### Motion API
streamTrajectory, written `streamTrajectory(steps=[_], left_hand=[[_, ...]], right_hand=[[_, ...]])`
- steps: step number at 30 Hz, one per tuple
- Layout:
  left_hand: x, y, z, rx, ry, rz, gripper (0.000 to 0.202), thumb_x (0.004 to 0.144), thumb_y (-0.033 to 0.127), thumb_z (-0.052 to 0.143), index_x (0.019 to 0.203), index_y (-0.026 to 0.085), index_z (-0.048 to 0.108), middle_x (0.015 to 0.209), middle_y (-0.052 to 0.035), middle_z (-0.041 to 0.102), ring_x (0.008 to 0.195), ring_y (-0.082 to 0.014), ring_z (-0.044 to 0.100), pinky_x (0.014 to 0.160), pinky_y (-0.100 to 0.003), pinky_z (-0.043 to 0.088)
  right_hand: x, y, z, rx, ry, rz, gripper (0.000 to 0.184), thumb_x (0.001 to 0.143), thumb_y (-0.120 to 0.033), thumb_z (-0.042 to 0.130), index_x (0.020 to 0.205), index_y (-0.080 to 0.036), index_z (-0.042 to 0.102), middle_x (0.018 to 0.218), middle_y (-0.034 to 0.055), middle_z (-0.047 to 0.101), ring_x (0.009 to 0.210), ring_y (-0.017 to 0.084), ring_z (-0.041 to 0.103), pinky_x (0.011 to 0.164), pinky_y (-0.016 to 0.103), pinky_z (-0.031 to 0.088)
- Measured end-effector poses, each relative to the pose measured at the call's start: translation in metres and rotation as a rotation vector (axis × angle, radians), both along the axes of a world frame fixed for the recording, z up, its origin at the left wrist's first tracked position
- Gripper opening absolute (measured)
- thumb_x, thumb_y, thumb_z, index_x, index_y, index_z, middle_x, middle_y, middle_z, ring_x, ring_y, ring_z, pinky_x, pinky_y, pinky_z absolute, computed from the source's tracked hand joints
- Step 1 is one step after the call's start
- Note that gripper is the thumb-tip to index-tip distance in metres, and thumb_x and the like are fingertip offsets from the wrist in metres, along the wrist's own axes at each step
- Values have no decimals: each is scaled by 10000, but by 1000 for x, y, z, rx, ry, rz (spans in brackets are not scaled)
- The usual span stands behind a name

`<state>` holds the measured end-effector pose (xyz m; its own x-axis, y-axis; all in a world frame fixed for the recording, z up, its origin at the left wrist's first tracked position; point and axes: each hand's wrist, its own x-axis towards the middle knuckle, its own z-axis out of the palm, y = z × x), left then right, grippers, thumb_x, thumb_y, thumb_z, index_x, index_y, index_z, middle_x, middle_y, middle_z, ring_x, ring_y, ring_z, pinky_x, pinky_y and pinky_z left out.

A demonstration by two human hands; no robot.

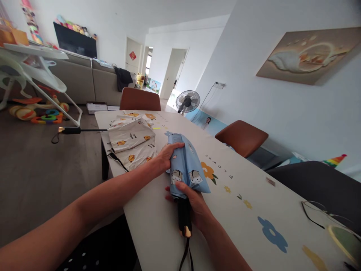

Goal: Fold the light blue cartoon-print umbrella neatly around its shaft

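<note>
Between my two hands is a folded light-blue umbrella (186, 160) printed with small cartoon animals. Its black handle, with a gold-coloured end and a black wrist strap, points toward me. My left hand (168, 154) is closed round the far part of the blue fabric, thumb lying on top. Nearer the handle, my right hand (189, 195) grips the fabric's lower end, with its thumb on the front. One flap of the fabric hangs loose to the right. A cream umbrella (132, 139) with yellow duck-like prints lies half-folded to the left, its shaft and handle sticking out past the table edge.
The white table (242, 233) carries printed flowers. Eyeglasses (316, 209) and a green round object (345, 241) lie at the right. Brown chairs (141, 98) and a dark chair (318, 184) surround it. A fan (188, 101) stands behind; a white high chair (47, 71) is far left.
</note>
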<state>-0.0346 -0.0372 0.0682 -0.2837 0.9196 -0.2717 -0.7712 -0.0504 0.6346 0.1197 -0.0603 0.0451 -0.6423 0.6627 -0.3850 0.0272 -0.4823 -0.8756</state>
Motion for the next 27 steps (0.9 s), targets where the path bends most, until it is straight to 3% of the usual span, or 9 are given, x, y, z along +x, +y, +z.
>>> streamTrajectory(steps=[4, 8, 12, 16, 23, 27], left_hand=[[0, -1, -2, -14, 85, -44, 327, 661, 293, 661, 930, 122, 588, 774, -101, 667, 767, -237, 634, 716, -369, 516], [1, -1, -6, -50, 193, -42, 314, 695, 337, 634, 915, 117, 592, 798, -119, 666, 876, -261, 613, 760, -388, 494], [2, 0, -12, -66, 245, -25, 315, 686, 346, 641, 903, 122, 595, 795, -115, 669, 920, -269, 599, 782, -395, 480], [1, 4, -17, -96, 264, 52, 309, 669, 352, 654, 900, 154, 597, 786, -103, 674, 921, -257, 596, 769, -373, 481], [-18, 12, -9, -87, 268, 129, 319, 640, 380, 661, 883, 181, 603, 774, -92, 676, 881, -253, 608, 739, -364, 494], [-24, 12, -11, -103, 283, 84, 296, 645, 370, 651, 870, 183, 604, 760, -95, 675, 863, -259, 612, 728, -378, 497]], right_hand=[[0, -5, -3, -90, 152, 31, 316, 648, -257, 698, 920, -114, 625, 970, 97, 656, 913, 244, 624, 775, 379, 522], [0, -9, -4, -115, 170, 80, 277, 689, -276, 644, 916, -120, 620, 949, 102, 655, 822, 231, 641, 648, 344, 540], [-2, -11, -5, -80, 86, 34, 181, 665, -282, 640, 738, -125, 586, 604, 24, 602, 458, 108, 530, 372, 202, 411], [-5, -13, -8, -37, 46, 6, 198, 667, -279, 617, 603, -153, 478, 428, -52, 442, 330, 54, 370, 319, 178, 312], [-4, -15, -4, -21, -100, 86, 219, 671, -304, 614, 592, -147, 484, 425, -40, 473, 311, 61, 413, 316, 181, 311], [-2, -14, -4, -48, -94, 93, 189, 676, -300, 624, 696, -121, 567, 499, 11, 581, 395, 118, 547, 429, 225, 452]])
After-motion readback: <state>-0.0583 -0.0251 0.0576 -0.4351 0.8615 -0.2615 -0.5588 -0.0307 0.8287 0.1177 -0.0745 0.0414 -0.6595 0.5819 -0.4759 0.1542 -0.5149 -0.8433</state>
